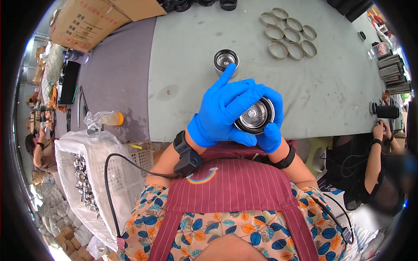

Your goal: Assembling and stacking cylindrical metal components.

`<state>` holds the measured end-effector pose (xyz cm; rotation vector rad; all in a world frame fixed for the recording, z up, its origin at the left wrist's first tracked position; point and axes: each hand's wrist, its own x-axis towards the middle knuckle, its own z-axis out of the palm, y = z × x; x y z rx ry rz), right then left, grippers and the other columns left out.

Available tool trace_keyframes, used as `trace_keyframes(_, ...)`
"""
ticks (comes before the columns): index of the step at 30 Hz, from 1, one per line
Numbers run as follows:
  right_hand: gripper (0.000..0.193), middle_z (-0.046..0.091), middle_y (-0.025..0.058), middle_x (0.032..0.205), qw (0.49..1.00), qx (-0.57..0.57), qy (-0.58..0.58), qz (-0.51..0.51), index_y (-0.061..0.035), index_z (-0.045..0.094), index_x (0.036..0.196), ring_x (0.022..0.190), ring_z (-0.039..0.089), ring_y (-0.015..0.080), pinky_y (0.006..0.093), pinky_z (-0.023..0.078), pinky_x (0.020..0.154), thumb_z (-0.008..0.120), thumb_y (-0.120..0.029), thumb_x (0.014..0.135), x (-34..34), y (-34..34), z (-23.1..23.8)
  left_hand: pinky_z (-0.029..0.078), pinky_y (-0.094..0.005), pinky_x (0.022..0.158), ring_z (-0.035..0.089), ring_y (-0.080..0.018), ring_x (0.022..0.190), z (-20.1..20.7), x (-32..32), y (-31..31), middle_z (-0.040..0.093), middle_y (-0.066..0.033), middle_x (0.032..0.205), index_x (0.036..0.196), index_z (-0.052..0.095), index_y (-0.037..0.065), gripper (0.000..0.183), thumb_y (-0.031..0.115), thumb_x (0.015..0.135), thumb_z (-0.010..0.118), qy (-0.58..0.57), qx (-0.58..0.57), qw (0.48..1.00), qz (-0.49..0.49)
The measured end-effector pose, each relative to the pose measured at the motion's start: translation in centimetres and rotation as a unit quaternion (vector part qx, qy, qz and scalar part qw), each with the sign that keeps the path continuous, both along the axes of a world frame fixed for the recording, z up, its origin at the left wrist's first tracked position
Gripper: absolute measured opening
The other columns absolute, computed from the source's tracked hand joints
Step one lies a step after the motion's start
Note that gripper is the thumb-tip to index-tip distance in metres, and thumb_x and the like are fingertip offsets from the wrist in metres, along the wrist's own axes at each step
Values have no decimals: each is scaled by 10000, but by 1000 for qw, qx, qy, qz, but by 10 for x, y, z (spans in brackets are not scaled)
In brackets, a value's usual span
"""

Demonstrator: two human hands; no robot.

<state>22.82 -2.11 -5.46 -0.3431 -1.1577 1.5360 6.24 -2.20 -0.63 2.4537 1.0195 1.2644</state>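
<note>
Maroon striped apron point(235, 185), one, lies nearest. Plastic-lined white crate point(124, 180), left: contains uncounted metal pieces point(82, 182). Left hand point(226, 106) and right hand point(272, 134), blue-gloved, grasp one black-rimmed vessel point(254, 116), perforated strainer inside, over the near table point(183, 111) edge. Beyond: one similar upright vessel point(224, 57); then nine metal rings point(278, 42).

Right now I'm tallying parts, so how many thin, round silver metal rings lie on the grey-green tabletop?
9 thin silver metal rings, clustered toward the far right of the grey-green tabletop: three at the back, three midway, three nearest. None in the cluster looks hidden.
</note>
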Motion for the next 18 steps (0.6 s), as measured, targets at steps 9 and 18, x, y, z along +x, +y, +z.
trace_keyframes(9, 787, 512, 177, 1309, 999, 35, -22, 10, 11, 366, 1390, 1198, 528, 249, 388, 429, 1016, 633, -501, 855, 0, 1, -3, 141, -561, 1160, 525, -325, 1249, -21, 10, -8, 545, -221, 1319, 1340, 492, -17, 950, 646, 695, 707, -196, -111, 973, -57)
trace_keyframes(18, 818, 488, 203, 1340, 990, 116, -81, -6, -6, 359, 1402, 1206, 530, 278, 413, 438, 1013, 638, -530, 838, 8, 11, -30, -37, -556, 1169, 492, -348, 1277, -34, 11, -2, 584, -114, 1283, 1300, 522, 63, 847, 545, 656, 787, -225, -101, 968, -39)
